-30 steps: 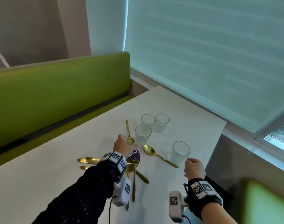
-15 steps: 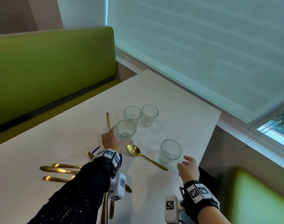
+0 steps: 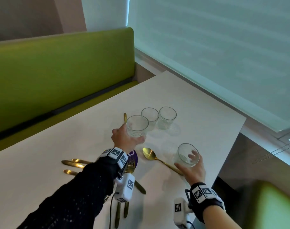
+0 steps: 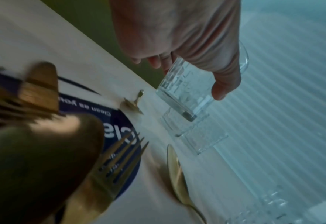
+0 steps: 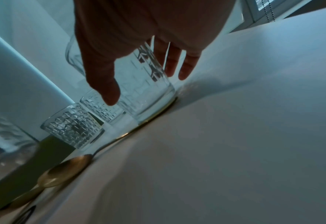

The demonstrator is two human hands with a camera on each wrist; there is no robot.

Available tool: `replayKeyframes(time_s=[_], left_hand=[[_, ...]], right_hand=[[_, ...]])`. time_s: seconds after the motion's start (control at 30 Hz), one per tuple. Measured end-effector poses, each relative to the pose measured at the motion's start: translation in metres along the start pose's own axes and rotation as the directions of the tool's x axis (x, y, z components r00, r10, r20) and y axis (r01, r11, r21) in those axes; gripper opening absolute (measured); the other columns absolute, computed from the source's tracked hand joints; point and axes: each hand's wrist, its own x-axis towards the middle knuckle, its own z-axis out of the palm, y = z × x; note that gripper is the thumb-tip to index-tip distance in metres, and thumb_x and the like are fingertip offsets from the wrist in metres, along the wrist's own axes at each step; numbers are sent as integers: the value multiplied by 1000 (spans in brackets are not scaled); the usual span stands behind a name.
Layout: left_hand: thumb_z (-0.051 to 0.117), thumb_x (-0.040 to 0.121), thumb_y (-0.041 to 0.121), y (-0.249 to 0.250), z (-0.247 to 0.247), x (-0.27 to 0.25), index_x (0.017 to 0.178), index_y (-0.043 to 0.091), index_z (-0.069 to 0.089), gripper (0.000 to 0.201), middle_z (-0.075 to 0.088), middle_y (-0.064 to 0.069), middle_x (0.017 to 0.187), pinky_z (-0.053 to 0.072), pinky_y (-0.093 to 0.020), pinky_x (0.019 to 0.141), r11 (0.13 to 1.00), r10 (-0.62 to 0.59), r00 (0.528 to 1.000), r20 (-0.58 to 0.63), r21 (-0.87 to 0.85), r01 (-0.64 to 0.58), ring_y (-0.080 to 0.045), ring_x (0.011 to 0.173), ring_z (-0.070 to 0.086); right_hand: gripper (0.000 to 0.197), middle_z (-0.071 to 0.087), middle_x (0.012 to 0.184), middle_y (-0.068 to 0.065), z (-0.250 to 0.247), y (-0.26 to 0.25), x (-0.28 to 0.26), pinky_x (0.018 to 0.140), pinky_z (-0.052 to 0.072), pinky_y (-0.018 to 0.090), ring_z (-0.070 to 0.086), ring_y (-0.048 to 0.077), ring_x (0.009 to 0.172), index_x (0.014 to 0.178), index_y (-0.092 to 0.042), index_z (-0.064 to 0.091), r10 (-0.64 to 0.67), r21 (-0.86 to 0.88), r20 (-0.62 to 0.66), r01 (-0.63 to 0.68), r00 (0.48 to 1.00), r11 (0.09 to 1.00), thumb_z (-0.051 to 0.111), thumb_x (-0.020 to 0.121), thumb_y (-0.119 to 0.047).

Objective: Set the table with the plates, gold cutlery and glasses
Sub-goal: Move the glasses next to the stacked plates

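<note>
My left hand [image 3: 124, 139] wraps thumb and fingers round a glass [image 3: 136, 126] and holds it clear of the table [image 3: 207, 123], tilted in the left wrist view. My right hand [image 3: 193, 171] grips a second glass [image 3: 188, 155] near the table's right edge, thumb on one side and fingers behind it; I cannot tell whether its base is touching the surface.

Two more glasses [image 3: 159, 117] stand side by side just behind the left one, close enough to crowd it. They have a cut diamond pattern, plain in the right wrist view.

A gold spoon [image 3: 155, 160] lies between my hands, its handle running toward the right glass and passing just under it. Another spoon [image 3: 125, 117] lies just left of the raised glass, mostly hidden by it. Forks [image 3: 132, 166] lie under my left wrist, tines over a round purple sticker [image 3: 134, 158]. Knife handles [image 3: 73, 163] stick out left of my sleeve, and more handles [image 3: 122, 212] show below the wrist camera.

In the left wrist view the sticker reads "Clean as you" along its upper part, with large letters "cle" partly covered by the forks; the rest is blurred.

A green bench [image 3: 61, 66] backs the far side of the table, and a drawn blind [image 3: 215, 47] runs along the right.
</note>
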Motion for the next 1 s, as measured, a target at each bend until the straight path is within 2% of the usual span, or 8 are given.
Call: replayKeyframes(time_s=[0.2,0.27,0.33,0.43,0.6,0.77,0.9,1.0], left_hand=[[82,55,45,-19,-48,-33,125,24,50,80,41,-13,126,40,-39,104,996,11,997,-76,-90,-18,-29,122,39],[78,46,53,-32,-68,-51,124,27,50,87,41,-10,125,43,-42,102,989,4,995,-98,-146,-18,-27,121,40],[74,41,57,-47,-91,-72,123,27,51,90,44,-8,126,46,-38,97,977,1,991,-134,-210,-29,-24,118,45],[81,55,45,-78,-130,-107,125,24,50,79,53,-7,129,44,-28,87,969,12,980,-199,-238,-60,-22,114,53],[83,65,32,-141,-199,-181,128,18,50,73,57,-4,130,40,-24,91,968,-52,952,-302,-249,-26,-21,116,54],[85,63,31,-219,-260,-255,129,16,50,76,57,-5,130,41,-25,91,960,-161,915,-369,-275,58,-22,117,54],[87,60,26,-273,-296,-305,125,8,53,75,60,-8,122,41,-25,91,944,-271,844,-462,-300,139,-25,113,57],[89,53,26,-310,-311,-338,121,8,55,78,61,-5,115,43,-26,89,924,-337,799,-498,-338,179,-23,108,59]], right_hand=[[74,58,108,-1,3,-23,-16,95,46,40,57,27,109,120,-21,46,-3,28,-92,6,996,1000,86,58,-23],[73,55,104,-4,6,-38,-32,96,46,41,56,26,109,119,-22,46,-42,56,-93,47,995,997,86,57,-23],[74,57,107,-2,12,-57,-59,97,45,39,55,25,110,120,-20,46,-104,62,-41,106,994,992,86,58,-23],[77,59,114,1,28,-83,-114,97,44,39,55,24,111,123,-20,45,-191,81,50,187,980,979,86,59,-27],[71,60,111,0,64,-108,-217,92,40,29,55,21,106,120,-21,49,-260,123,236,237,936,964,86,59,-25],[78,56,108,-3,115,-105,-319,91,45,30,55,19,106,124,-20,48,-361,85,453,363,815,928,87,57,-25],[79,58,106,-2,163,-91,-391,93,47,36,56,22,106,121,-24,50,-379,78,589,417,714,906,88,52,-28],[82,58,111,1,190,-83,-435,94,46,32,55,22,108,123,-24,49,-379,38,671,481,637,876,87,51,-31]])
